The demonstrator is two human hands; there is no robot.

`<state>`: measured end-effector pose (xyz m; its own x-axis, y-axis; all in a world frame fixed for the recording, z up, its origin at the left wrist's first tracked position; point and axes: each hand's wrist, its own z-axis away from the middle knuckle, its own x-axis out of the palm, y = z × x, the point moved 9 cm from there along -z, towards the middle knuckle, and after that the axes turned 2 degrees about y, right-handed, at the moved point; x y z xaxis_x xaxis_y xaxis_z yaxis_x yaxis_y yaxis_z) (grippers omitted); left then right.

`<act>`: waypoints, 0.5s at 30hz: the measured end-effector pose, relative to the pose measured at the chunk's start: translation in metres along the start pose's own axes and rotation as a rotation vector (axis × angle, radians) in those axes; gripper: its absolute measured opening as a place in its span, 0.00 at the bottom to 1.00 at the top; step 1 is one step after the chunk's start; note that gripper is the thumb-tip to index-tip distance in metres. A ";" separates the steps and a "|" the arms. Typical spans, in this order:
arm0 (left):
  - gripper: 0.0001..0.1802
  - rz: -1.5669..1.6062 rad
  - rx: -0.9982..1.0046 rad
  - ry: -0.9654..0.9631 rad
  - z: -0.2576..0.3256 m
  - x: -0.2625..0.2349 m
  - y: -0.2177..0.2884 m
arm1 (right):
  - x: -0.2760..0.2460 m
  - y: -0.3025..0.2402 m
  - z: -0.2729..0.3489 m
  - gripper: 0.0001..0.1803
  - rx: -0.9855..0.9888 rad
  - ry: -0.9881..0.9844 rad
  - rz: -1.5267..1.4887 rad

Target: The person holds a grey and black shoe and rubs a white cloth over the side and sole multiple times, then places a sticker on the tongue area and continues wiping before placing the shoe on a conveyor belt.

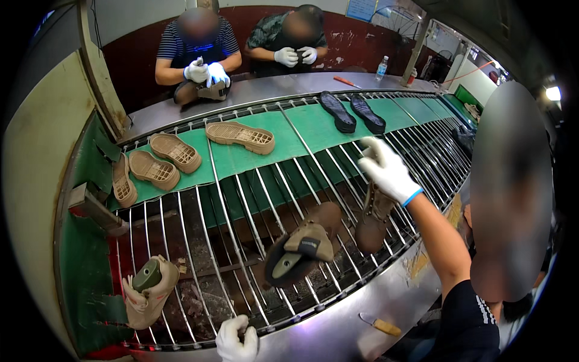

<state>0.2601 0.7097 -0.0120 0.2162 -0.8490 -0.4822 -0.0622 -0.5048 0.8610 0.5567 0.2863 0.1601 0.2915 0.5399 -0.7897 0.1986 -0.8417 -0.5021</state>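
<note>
Head view, left hand (236, 341): white glove, at the lower edge, resting on the metal rim (313, 309) of the rod conveyor.
Left grip: fingers curled at the rim; I cannot tell whether they are clamped on it.
Right hand: out of sight.
Nearest shoe: tan boot upper (148, 292) on a green last, lying on the rods to the left of the hand, apart from it.
Second shoe: tan and black upper (301, 250), lying tilted on the rods up and to the right of the hand.
Co-worker's hand (386, 170): white glove, reaching in from the right, above a brown boot (371, 220).
Green belt (295, 136): carries tan soles (240, 136) and two black soles (353, 113).
Far surface (283, 85): two seated people in white gloves handle shoes.
Near surface: a small wooden-handled tool (381, 326).
</note>
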 end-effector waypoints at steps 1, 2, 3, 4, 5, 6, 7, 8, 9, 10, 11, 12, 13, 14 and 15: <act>0.16 -0.105 0.041 -0.004 0.001 -0.003 0.007 | -0.004 0.027 -0.015 0.31 0.049 0.042 0.022; 0.16 -0.125 -0.026 -0.024 -0.003 -0.002 0.008 | -0.013 0.058 -0.029 0.32 0.092 0.069 0.058; 0.16 -0.157 -0.017 -0.046 -0.006 0.000 0.009 | -0.022 0.095 -0.038 0.33 0.142 0.097 0.100; 0.16 -0.184 -0.039 -0.070 -0.010 0.002 0.010 | -0.028 0.141 -0.042 0.34 0.232 0.109 0.090; 0.16 -0.213 -0.059 -0.091 -0.013 0.005 0.011 | -0.031 0.190 -0.042 0.35 0.320 0.124 0.078; 0.16 -0.230 -0.065 -0.093 -0.015 0.007 0.009 | -0.034 0.230 -0.041 0.37 0.345 0.123 0.096; 0.17 -0.280 -0.060 -0.104 -0.013 0.008 0.004 | -0.028 0.257 -0.043 0.40 0.423 0.079 0.167; 0.17 -0.294 -0.026 -0.097 -0.013 0.009 0.003 | -0.020 0.275 -0.046 0.41 0.465 0.016 0.221; 0.18 -0.307 0.010 -0.092 -0.014 0.011 0.002 | -0.013 0.293 -0.050 0.43 0.507 -0.046 0.277; 0.20 -0.305 0.031 -0.087 -0.014 0.010 0.005 | 0.003 0.285 -0.061 0.44 0.496 -0.114 0.304; 0.20 -0.346 -0.001 -0.088 -0.015 0.010 0.003 | 0.010 0.271 -0.070 0.46 0.489 -0.175 0.340; 0.21 -0.386 -0.032 -0.089 -0.014 0.010 0.003 | 0.024 0.271 -0.085 0.47 0.430 -0.217 0.301; 0.21 -0.408 -0.050 -0.108 -0.014 0.014 0.001 | 0.021 0.278 -0.093 0.49 0.383 -0.213 0.351; 0.22 -0.424 -0.067 -0.086 -0.013 0.014 0.000 | 0.027 0.274 -0.108 0.51 0.349 -0.240 0.364; 0.22 -0.443 -0.096 -0.091 -0.013 0.016 -0.003 | 0.036 0.270 -0.126 0.52 0.315 -0.267 0.377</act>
<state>0.2766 0.6996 -0.0199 0.1149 -0.5668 -0.8158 0.1082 -0.8092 0.5775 0.7384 0.0804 0.0403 0.0325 0.2141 -0.9763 -0.1745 -0.9606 -0.2164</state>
